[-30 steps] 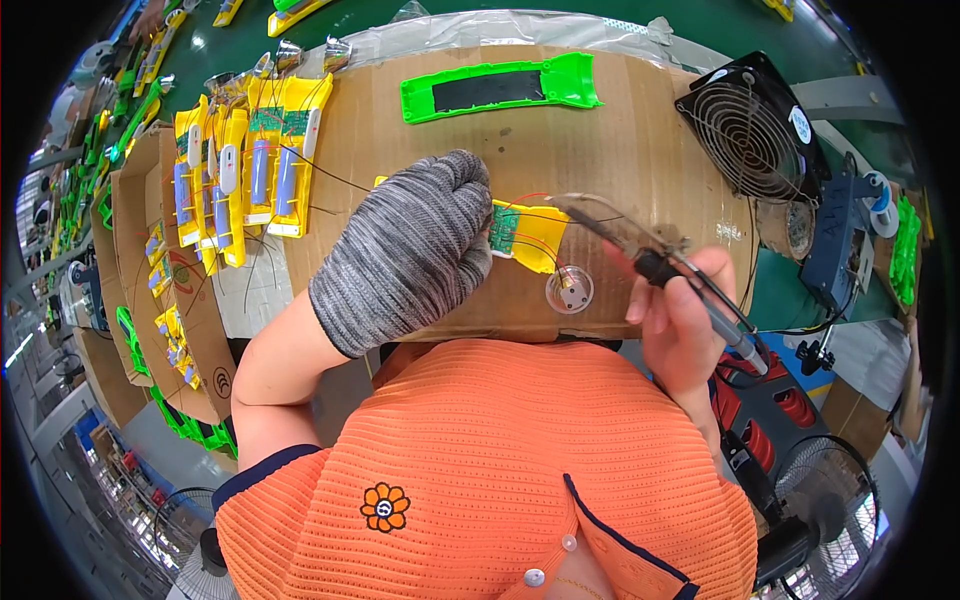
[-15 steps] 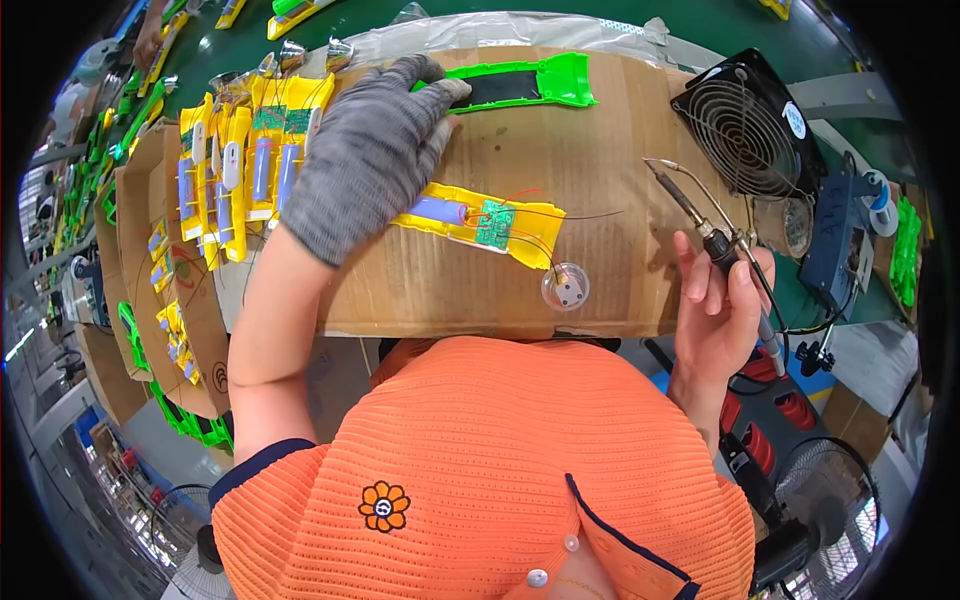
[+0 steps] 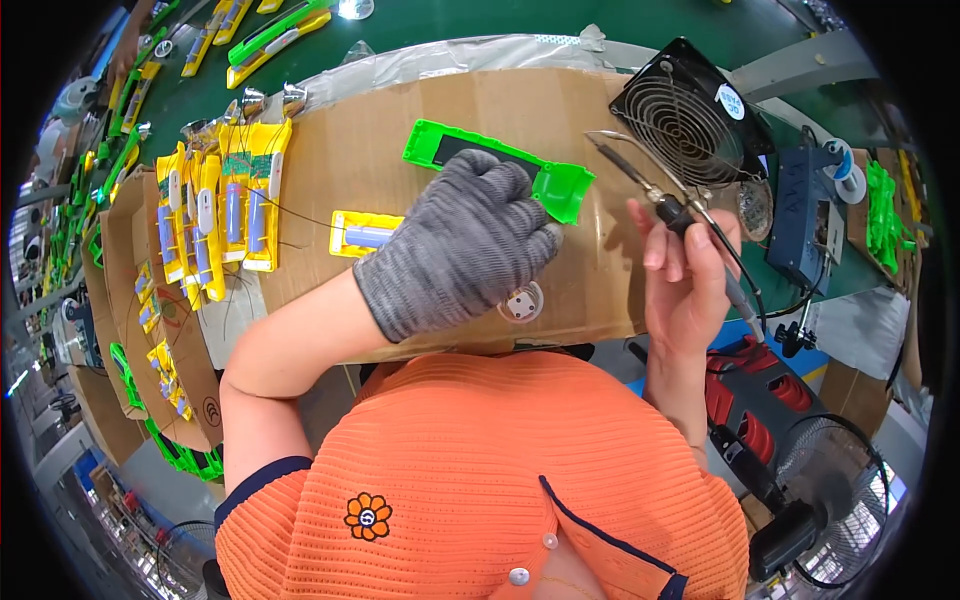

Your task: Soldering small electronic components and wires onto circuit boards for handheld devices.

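Observation:
My left hand (image 3: 465,245), in a grey knit glove, is curled over the right part of a yellow casing (image 3: 345,220) lying on the cardboard. It hides the casing's circuit board; a lilac battery (image 3: 368,237) shows beside the wrist. The fingertips are bent under, so what they grip is hidden. Just beyond the knuckles, partly covered by them, a green casing with a black inner panel (image 3: 563,190) lies slanted. A small clear round lamp piece (image 3: 521,303) sits below the glove. My bare right hand (image 3: 690,275) holds a soldering iron (image 3: 672,210), tip raised toward the far left.
Several yellow casings with batteries and wires (image 3: 235,200) stand in a row at left. A black fan (image 3: 690,115) is at the far right, beside a blue soldering station (image 3: 805,215) and solder spool (image 3: 846,172). An open cardboard box (image 3: 125,225) borders the left.
My left hand has moved right and nearer, onto the yellow casing's board end. The green casing has come nearer and now lies slanted. The right hand keeps the soldering iron.

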`<state>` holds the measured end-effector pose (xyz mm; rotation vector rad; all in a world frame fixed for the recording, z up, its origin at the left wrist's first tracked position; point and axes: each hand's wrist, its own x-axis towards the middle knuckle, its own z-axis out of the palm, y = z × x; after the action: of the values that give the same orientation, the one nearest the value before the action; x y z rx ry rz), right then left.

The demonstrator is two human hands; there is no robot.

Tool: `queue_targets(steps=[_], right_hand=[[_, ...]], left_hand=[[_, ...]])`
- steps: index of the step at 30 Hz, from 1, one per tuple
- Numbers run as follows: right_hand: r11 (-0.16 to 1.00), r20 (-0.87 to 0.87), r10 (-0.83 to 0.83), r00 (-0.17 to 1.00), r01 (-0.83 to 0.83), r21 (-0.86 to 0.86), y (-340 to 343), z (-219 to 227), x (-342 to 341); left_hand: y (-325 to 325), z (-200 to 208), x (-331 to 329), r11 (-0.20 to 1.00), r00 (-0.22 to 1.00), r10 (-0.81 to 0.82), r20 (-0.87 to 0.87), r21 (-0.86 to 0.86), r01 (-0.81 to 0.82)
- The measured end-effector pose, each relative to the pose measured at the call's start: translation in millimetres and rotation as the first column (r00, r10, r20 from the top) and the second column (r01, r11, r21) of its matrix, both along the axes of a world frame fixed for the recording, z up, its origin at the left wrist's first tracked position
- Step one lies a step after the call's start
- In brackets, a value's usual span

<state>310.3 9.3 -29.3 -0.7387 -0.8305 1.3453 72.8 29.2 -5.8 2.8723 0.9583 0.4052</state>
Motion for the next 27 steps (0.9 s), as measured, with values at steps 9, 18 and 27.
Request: queue_targets(steps=[9, 18, 27], right_hand=[[0.979, 0.151, 0.177, 0.972, -0.159, -0.126, 16, -15, -22], [0.942, 0.233, 0.290, 0.928, -0.234, -0.240, 7, -6, 2], [0.900, 0.292, 0.358, 0.887, -0.244, -0.361, 12, 2, -3]], left_hand=[[13, -6, -62, 0.673, 0.583, 0.729, 0.358, -0.531, -0.515], [32, -19, -54, 0.788, 0.872, 0.393, 0.291, -0.595, -0.157], [54, -19, -49, 0.824, 0.948, 0.216, 0.233, -0.565, -0.048]])
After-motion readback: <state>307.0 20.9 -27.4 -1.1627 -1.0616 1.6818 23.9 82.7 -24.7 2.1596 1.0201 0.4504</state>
